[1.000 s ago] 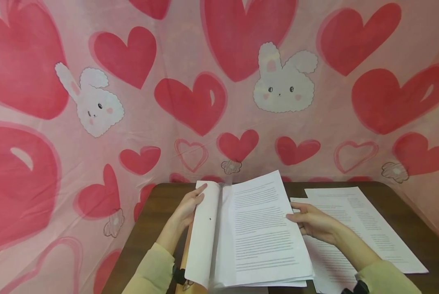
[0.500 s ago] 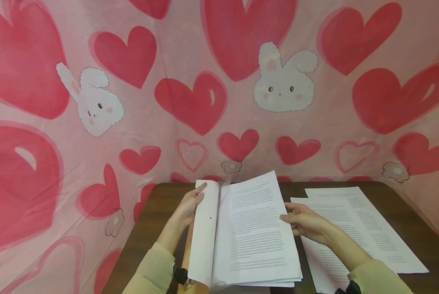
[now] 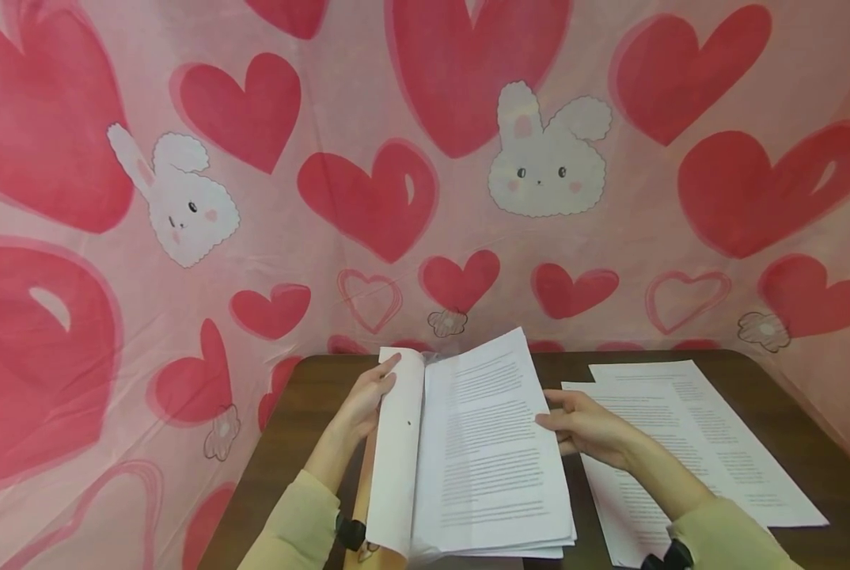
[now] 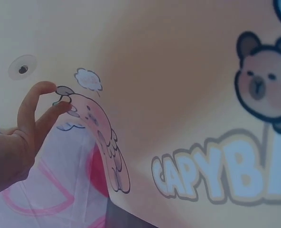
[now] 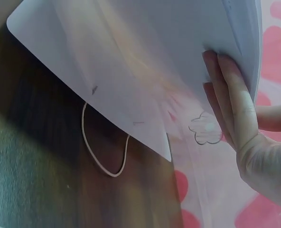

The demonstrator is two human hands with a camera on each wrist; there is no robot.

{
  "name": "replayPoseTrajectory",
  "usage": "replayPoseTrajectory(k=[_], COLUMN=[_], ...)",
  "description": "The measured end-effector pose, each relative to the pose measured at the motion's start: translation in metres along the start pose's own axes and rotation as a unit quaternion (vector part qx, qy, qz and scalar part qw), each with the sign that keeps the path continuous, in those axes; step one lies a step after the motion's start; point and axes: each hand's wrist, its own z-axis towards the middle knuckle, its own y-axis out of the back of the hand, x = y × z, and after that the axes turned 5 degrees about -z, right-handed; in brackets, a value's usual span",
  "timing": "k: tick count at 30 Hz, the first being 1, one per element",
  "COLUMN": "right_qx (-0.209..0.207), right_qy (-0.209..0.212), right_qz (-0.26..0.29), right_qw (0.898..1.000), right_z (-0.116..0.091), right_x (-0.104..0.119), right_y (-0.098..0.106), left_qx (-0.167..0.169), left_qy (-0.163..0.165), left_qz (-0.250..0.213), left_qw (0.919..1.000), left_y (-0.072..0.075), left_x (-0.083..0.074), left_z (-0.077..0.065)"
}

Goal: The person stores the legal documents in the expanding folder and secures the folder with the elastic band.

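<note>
My left hand (image 3: 361, 400) grips the edge of a folder's cover (image 3: 395, 451), whose inner side is white. In the left wrist view, cartoon capybaras and large letters decorate the outside of that cover (image 4: 145, 118), and the left hand (image 4: 17, 147) pinches its edge. Between finger and thumb, my right hand (image 3: 589, 427) pinches the right edge of a stack of printed sheets (image 3: 496, 459). The sheets' left part lies behind a clear plastic sleeve (image 3: 434, 507) in the folder. From below, the right hand (image 5: 254, 137) shows several fingers against the back of the sheets (image 5: 178, 38).
Two overlapping printed pages (image 3: 681, 443) lie on the brown table (image 3: 282, 451) at the right. A thin elastic loop (image 5: 102, 166) hangs from the folder's other cover (image 5: 50, 42). Behind the table hangs a pink cloth (image 3: 368, 79) with hearts and rabbits.
My right hand has moved left with the stack of sheets, and more of their left part lies behind the clear sleeve. The left hand keeps its hold on the folder, almost unmoved.
</note>
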Motion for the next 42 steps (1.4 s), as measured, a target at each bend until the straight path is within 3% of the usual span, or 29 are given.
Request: replayPoseTrajectory(k=[19, 42], right_qx=[-0.002, 0.011], right_qy=[0.005, 0.009], right_qz=[0.037, 0.044], right_qw=[0.999, 0.999], right_z=[0.023, 0.038], right_x=[-0.013, -0.024], right_y=[-0.02, -0.037], left_qx=[-0.026, -0.001], left_qy=[-0.004, 0.006], left_qz=[-0.005, 0.003], left_qw=[0.9996, 1.0], left_y=[-0.006, -0.011], left_x=[-0.002, -0.001], left_z=[-0.002, -0.006])
